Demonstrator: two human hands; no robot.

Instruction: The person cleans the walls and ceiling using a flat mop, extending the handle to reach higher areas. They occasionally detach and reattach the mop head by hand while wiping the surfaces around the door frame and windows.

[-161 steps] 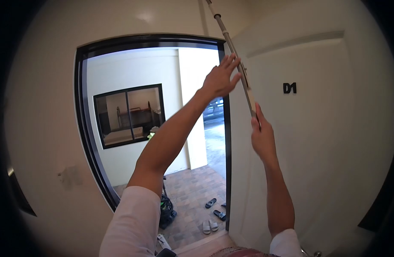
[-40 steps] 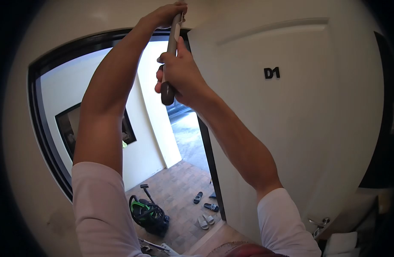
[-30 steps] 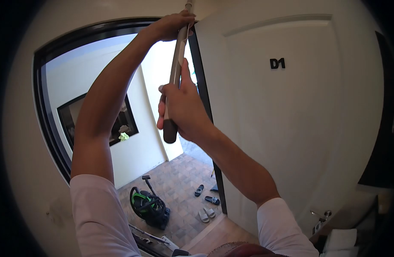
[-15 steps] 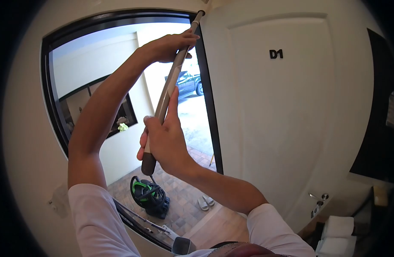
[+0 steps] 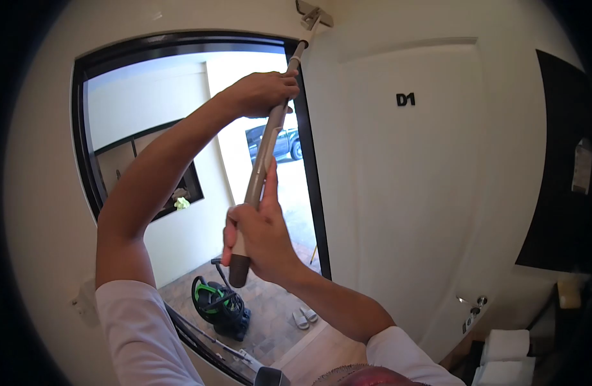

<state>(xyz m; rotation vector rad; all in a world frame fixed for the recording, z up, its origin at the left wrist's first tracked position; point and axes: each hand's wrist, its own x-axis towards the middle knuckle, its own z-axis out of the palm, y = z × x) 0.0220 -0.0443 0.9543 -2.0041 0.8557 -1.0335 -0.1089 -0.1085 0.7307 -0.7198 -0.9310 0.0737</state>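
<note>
A long-handled mop (image 5: 264, 149), with a grey-brown shaft and a dark end cap, slants upward away from me. My left hand (image 5: 268, 92) is closed around the upper shaft, with the arm stretched high. Lower down, just above the end cap, my right hand (image 5: 264, 238) wraps the grip, its index finger laid along the shaft. At the far end, the mop head (image 5: 316, 18) is up by the wall above the door frame's top right corner.
A white door (image 5: 411, 186) marked D1 stands at right, with a metal handle (image 5: 473, 301). The black door frame (image 5: 180, 40) surrounds an opening to a paved area. Outside are a black-and-green vacuum cleaner (image 5: 220, 309), slippers (image 5: 304, 318) and a parked vehicle (image 5: 280, 143). White towels (image 5: 505, 347) lie at lower right.
The view has tilted up, so the mop head now shows above the door frame. Both hands and the mop sit lower in the picture, with both grips kept.
</note>
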